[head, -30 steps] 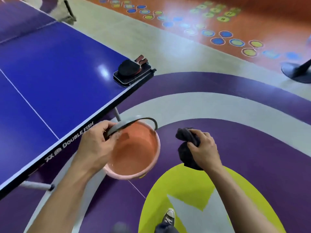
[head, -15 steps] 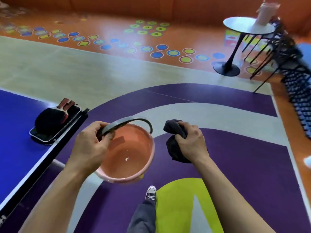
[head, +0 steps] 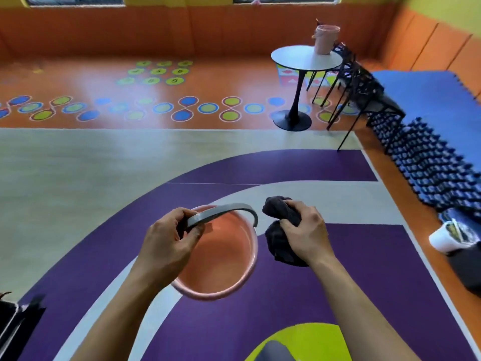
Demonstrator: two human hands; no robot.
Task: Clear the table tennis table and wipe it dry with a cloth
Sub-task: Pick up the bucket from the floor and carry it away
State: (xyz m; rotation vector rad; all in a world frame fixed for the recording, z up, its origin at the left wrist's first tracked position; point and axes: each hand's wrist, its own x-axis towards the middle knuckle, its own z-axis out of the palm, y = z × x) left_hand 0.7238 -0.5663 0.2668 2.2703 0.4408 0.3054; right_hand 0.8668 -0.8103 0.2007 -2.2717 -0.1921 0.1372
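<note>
Grey plastic handle (head: 221, 211) of a pink bucket (head: 223, 256) sits in the curled fingers of the left hand (head: 169, 243), and the bucket hangs above the purple floor (head: 364, 282). Just beside its rim, the right hand (head: 304, 235) clenches a bunched dark cloth (head: 279, 246). Farther right and well beyond, a round white table (head: 296, 59) bears a second pink bucket (head: 325, 40).

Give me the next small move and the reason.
Probably carry the pink bucket toward the round table and set it down: the left hand holds its grey handle, the right hand grips the dark cloth, and a similar bucket stands there.
</note>
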